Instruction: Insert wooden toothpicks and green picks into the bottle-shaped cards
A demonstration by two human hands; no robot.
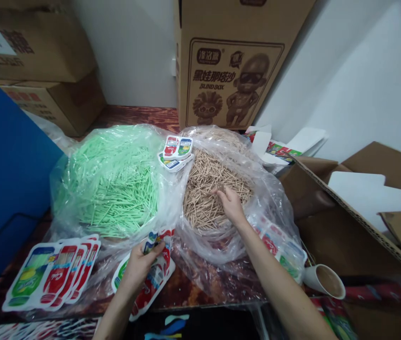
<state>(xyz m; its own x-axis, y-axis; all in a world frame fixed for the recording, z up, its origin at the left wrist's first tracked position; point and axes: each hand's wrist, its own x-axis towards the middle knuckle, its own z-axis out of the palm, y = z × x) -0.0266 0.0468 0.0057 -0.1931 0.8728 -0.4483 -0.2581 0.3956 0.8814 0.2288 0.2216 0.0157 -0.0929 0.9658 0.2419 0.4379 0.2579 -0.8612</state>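
My left hand (140,265) is closed, thumb on top, on a printed packet (165,248) with red and blue-green drink pictures. Under that hand, more such packets (152,288) lie on the table. My right hand (232,204) reaches into an open clear plastic bag (271,189) of short, thin brown sticks (203,189). Its thumb and fingers are pinched together at the sticks, seemingly around a few of them. To the left, a second clear bag (166,189) holds thin light-green sticks (122,184).
Overlapping packets (58,274) with sticks inside lie at front left. Smaller packets (176,152) rest between the bags. A paper cup (324,281) tilts at right beside an open carton (356,226). A tall cardboard box (235,71) stands behind; a blue panel (5,179) borders the left.
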